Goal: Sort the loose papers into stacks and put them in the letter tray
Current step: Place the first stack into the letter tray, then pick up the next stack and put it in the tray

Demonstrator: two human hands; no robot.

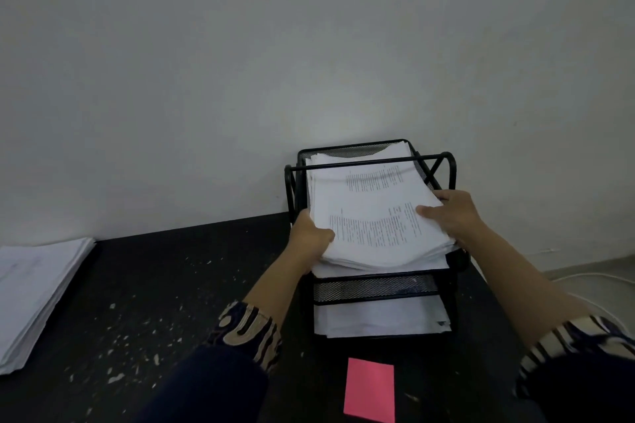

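Observation:
A black wire-mesh letter tray [372, 288] with tiers stands on the dark surface against the wall. A thick stack of printed white papers [371, 216] lies partly inside its upper tier, its near end sticking out over the front. My left hand [311, 235] grips the stack's near-left corner, thumb on top. My right hand [453, 213] grips the stack's right edge, thumb on the top sheet. More white sheets [378, 318] lie in the lower tier.
Another stack of white papers [32, 295] sits at the far left of the dark, speckled surface [165, 285]. A pink sheet [370, 390] lies in front of the tray. A white cable [591, 276] runs on the floor at right.

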